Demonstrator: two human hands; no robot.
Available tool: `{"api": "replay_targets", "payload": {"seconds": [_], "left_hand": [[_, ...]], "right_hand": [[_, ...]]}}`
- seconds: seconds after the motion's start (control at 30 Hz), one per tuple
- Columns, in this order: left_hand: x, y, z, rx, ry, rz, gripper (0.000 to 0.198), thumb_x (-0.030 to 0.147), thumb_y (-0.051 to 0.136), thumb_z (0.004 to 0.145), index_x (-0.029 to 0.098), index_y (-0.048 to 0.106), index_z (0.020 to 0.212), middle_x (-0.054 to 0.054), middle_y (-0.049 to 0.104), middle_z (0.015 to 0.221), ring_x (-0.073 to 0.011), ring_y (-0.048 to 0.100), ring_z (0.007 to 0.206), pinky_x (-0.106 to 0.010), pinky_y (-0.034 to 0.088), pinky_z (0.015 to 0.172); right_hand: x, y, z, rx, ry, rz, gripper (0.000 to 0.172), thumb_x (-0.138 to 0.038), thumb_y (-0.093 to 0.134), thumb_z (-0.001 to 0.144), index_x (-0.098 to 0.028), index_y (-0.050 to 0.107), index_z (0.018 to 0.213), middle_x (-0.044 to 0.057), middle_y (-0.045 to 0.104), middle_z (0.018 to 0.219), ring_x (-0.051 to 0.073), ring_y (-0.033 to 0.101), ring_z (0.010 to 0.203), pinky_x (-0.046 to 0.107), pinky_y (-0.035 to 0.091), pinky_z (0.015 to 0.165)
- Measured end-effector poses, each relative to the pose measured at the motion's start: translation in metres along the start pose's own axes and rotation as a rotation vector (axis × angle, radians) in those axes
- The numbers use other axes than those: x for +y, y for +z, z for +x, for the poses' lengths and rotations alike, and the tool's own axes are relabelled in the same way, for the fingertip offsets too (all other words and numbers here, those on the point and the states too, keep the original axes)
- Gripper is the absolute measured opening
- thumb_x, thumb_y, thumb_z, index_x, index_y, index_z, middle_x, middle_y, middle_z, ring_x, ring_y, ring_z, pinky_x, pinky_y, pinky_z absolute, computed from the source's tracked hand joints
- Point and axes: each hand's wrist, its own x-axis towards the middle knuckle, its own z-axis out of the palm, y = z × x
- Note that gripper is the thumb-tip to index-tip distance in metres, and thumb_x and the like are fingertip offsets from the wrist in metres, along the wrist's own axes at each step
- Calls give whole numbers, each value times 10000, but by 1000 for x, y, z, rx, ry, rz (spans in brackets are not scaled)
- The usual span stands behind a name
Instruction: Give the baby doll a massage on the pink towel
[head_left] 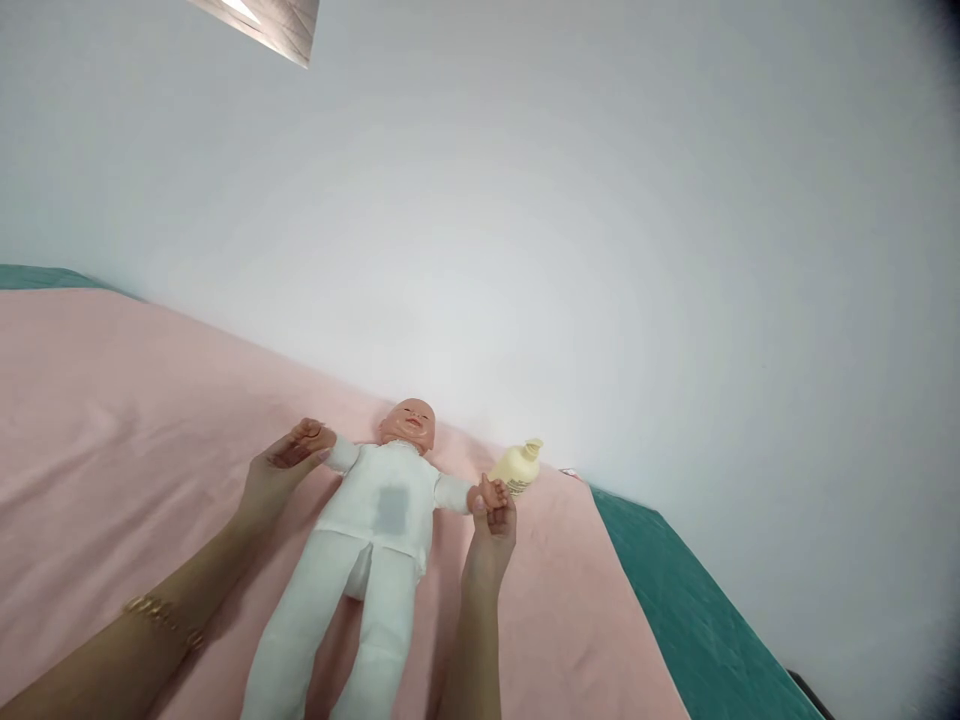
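Note:
A baby doll (390,500) with a white cloth body and a grey patch on its chest lies on its back, head away from me, arms spread. My left hand (276,478) is closed round the doll's hand on the left side. On the right, my right hand (493,535) holds the doll's other hand between thumb and fingers. Just behind that hand is a pale yellow pump bottle (519,465), which neither of my hands touches.
A pink cloth (562,600) lies under the doll, over a green surface (690,590) showing at the right and far left. A pale wall (480,220) rises behind. Something small and white (568,472) sits at the cloth's back edge.

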Motion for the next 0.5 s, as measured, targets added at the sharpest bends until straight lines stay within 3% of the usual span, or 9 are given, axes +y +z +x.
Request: {"api": "replay_targets", "payload": {"seconds": [0.17, 0.3, 0.4, 0.5], "left_hand": [[1, 11, 22, 12, -14, -38, 617, 516, 822, 620, 138, 717, 1097, -163, 713, 1227, -391, 579, 1262, -461, 478, 1058], [5, 21, 37, -18, -16, -47, 648, 510, 812, 662, 136, 708, 1181, -149, 709, 1250, -390, 557, 1294, -463, 466, 1068], [5, 27, 51, -93, -47, -42, 622, 537, 792, 698, 149, 708, 1177, -135, 690, 1303, -357, 560, 1306, -416, 473, 1068], [-2, 31, 67, -165, -91, -20, 766, 558, 787, 730, 152, 607, 1354, -135, 698, 1294, -324, 613, 1244, -391, 513, 1015]], "right_hand": [[8, 3, 15, -53, -40, -13, 594, -515, 798, 754, -125, 715, 1195, 174, 643, 1351, 341, 538, 1325, 507, 430, 1110], [12, 8, 31, -110, -99, -14, 506, -531, 757, 804, -153, 763, 1140, 130, 638, 1370, 315, 471, 1393, 464, 362, 1167], [18, 15, 49, -150, -93, 0, 542, -608, 740, 786, -164, 780, 1094, 129, 647, 1359, 315, 501, 1369, 460, 395, 1146], [28, 21, 67, -162, -39, 6, 629, -686, 724, 750, -175, 770, 1114, 140, 640, 1369, 313, 597, 1265, 469, 466, 1084]]}}
